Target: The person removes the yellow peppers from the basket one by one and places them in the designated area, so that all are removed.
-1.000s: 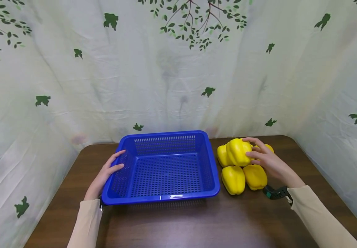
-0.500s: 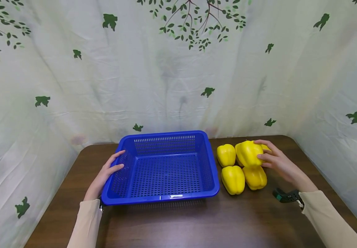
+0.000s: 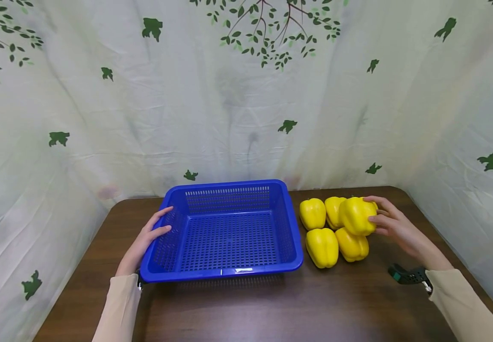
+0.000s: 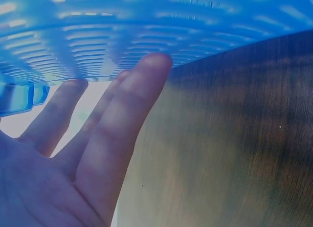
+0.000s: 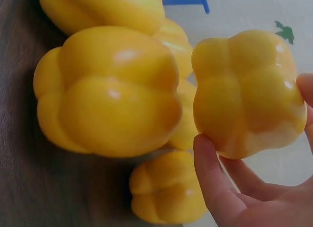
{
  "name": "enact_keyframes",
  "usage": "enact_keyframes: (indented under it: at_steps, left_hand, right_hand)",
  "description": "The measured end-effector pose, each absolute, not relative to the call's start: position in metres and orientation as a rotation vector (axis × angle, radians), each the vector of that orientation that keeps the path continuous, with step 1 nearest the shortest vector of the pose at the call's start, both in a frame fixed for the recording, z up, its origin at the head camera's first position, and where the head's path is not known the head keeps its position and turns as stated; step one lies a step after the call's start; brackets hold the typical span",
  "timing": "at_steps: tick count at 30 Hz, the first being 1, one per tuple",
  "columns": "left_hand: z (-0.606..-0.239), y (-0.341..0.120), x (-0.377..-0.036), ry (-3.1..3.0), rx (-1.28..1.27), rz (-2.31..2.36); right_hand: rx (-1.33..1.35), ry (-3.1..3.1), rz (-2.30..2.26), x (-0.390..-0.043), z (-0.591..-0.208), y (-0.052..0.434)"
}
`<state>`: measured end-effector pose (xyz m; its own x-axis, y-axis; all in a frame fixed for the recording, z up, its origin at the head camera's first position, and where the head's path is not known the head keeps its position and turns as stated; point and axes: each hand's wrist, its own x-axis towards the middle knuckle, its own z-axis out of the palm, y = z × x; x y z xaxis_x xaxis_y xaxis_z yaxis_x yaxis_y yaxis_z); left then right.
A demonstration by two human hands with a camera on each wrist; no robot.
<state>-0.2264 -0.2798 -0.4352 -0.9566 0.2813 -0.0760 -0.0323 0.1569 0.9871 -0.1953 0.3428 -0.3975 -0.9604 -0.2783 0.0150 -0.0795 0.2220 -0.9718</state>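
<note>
A yellow bell pepper (image 3: pixel 356 216) is held in my right hand (image 3: pixel 396 229), raised over the other peppers. In the right wrist view, the fingertips (image 5: pixel 205 146) pinch the held pepper by its sides, apart from the larger pepper (image 5: pixel 115 92) lying on the table. My left hand (image 3: pixel 143 241) grips the left side of a blue slotted plastic basket (image 3: pixel 220 275). Its thumb lies over the rim, while several fingers (image 4: pixel 110 134) extend along the outer wall in the left wrist view. Nothing lies inside the basket.
Several more yellow peppers (image 3: pixel 322 248) sit grouped right of the basket, one partly hidden behind the held pepper. The brown wooden table (image 3: pixel 263 308) meets a white leaf-printed curtain (image 3: pixel 246 118) at the back and sides.
The right hand has carried its pepper rightward from above the back-left pepper, uncovering those behind. My left hand and the basket stay in place.
</note>
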Motion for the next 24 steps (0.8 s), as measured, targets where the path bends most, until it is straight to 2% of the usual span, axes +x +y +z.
enact_keyframes:
  at_steps: [24]
  left_hand:
    - [-0.433, -0.279, -0.226, 2.199, 0.233, 1.87]
  right_hand:
    - [-0.337, 2.353, -1.855, -0.179, -0.416, 0.38]
